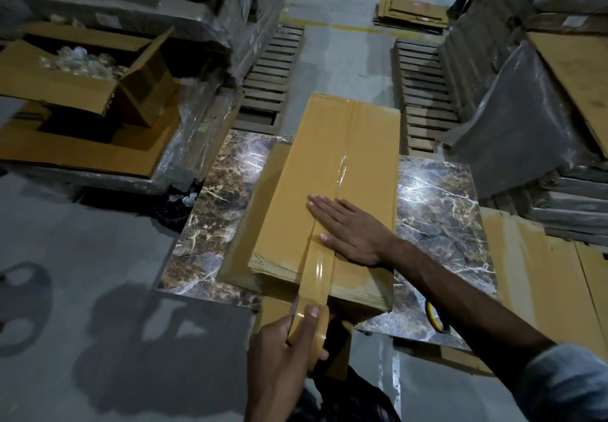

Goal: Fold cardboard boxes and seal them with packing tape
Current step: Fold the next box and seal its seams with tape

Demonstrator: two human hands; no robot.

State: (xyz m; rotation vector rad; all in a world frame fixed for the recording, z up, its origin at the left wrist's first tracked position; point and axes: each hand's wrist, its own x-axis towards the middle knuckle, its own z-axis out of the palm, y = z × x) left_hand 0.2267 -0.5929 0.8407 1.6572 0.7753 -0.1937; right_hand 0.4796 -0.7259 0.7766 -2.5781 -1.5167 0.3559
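Slab: brown-and-grey marble-patterned slab (437,198).
Box: long closed brown cardboard box (362,145) lying lengthwise on the slab (clear tape along its seam).
Right hand (348,227): flat, fingers straight, on the box top.
Left hand (283,352): gripping a brown packing-tape roll (312,326) at the box's near end.
Tape strip (320,267): taut, roll to box top.

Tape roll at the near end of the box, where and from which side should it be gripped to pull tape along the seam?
Probably grip the tape roll across its outer rim, coming from the near, lower side, as the left hand does. The strip leaves its far side up onto the box, so that side must stay free.
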